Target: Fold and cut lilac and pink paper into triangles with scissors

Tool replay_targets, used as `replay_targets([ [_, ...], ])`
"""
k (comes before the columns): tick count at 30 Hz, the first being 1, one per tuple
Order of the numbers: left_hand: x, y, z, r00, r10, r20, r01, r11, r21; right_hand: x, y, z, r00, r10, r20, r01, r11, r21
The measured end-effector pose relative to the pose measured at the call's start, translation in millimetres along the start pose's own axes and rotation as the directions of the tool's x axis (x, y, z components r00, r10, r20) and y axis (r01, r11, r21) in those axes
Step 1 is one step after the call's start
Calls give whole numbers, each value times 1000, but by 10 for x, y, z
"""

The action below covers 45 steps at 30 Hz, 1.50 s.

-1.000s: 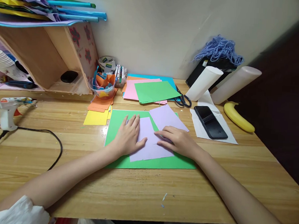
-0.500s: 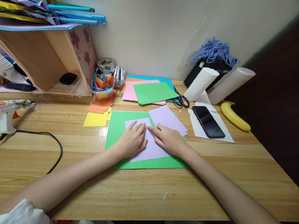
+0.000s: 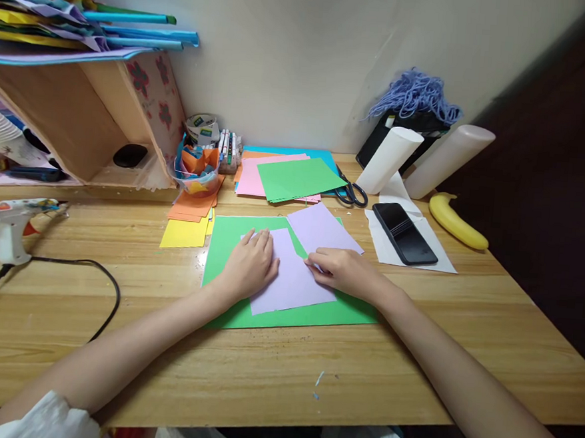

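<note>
A folded lilac paper (image 3: 293, 282) lies on a large green sheet (image 3: 231, 241) in the middle of the wooden desk. My left hand (image 3: 250, 267) lies flat on the paper's left part, fingers stretched out and pressing it down. My right hand (image 3: 341, 271) rests at the paper's right edge, its fingertips pressed together on that edge. A second lilac sheet (image 3: 322, 226) lies behind the right hand, partly over the green one.
Behind are a stack of coloured paper (image 3: 295, 176), scissors (image 3: 349, 193), a bowl of scraps (image 3: 196, 169), orange and yellow sheets (image 3: 188, 222). A phone (image 3: 404, 233), a banana (image 3: 455, 222) and white rolls (image 3: 391, 160) lie right. A glue gun (image 3: 9, 222) with cable (image 3: 92, 278) is left.
My right hand slid left along the lilac paper until it met the left hand, then drew back to the paper's right edge. The left hand stayed pressed on the paper.
</note>
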<state>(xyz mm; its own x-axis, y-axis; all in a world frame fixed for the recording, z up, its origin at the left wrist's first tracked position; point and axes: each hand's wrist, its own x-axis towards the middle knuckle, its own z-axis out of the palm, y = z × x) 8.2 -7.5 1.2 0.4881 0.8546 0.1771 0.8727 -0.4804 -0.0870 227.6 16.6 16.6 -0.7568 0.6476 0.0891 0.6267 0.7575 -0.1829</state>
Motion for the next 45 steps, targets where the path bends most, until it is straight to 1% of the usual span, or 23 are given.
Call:
replay_targets([
  [3,2,-29,2,1000,-21,-16,21,1000,10,-56,56,-38,1000,-23,14,23,999,36],
  [7,1,-37,-15,998,-36,-59,36,999,-3,-106,92,-116,998,-23,52,20,998,58],
  [10,-1,-42,-32,995,-52,-81,48,998,-44,-137,109,-168,996,-34,85,26,995,92],
  [12,-1,-61,-34,994,-65,-90,56,993,-103,-148,122,-182,996,-29,88,18,991,130],
  [15,5,-110,-7,990,-106,-88,86,974,-209,-135,128,-158,997,71,39,-77,977,198],
  [18,14,-158,44,975,-201,-91,173,952,-252,-95,96,-89,980,199,-20,-187,945,268],
  [22,19,-186,80,943,-325,-71,297,920,-255,-59,21,29,949,317,3,-299,893,337],
  [25,26,-209,71,928,-370,-47,346,902,-257,-59,-10,96,938,347,25,-331,868,371],
  [30,47,-290,86,917,-399,-28,368,870,-327,-55,-74,117,942,336,6,-309,859,409],
  [32,50,-321,102,915,-402,-24,370,861,-349,-46,-106,102,938,346,24,-317,829,461],
  [33,50,-332,107,915,-403,-23,369,858,-357,-41,-110,91,930,365,38,-333,797,503],
  [36,50,-359,106,920,-392,-24,347,840,-417,-38,-25,46,880,472,60,-395,655,644],
  [37,52,-366,101,920,-390,-26,336,823,-458,-45,41,29,852,521,51,-411,607,680],
  [39,58,-383,95,916,-401,-16,323,761,-563,-70,218,2,786,617,35,-442,521,730],
  [40,63,-391,94,912,-411,-2,320,715,-621,-86,316,-6,759,650,28,-457,501,735],
  [41,68,-400,94,906,-423,17,320,659,-681,-102,408,-7,733,680,4,-474,506,720],
  [42,73,-407,95,900,-435,40,320,595,-737,-115,487,-4,721,693,-23,-492,535,686],
  [43,78,-412,95,892,-449,62,320,528,-787,-122,544,1,709,701,-73,-513,584,628],
  [44,83,-415,92,883,-462,83,318,460,-829,-123,574,8,695,700,-163,-519,645,561],
  [45,87,-413,84,875,-472,104,314,393,-864,-116,572,12,692,677,-252,-505,703,500],
])
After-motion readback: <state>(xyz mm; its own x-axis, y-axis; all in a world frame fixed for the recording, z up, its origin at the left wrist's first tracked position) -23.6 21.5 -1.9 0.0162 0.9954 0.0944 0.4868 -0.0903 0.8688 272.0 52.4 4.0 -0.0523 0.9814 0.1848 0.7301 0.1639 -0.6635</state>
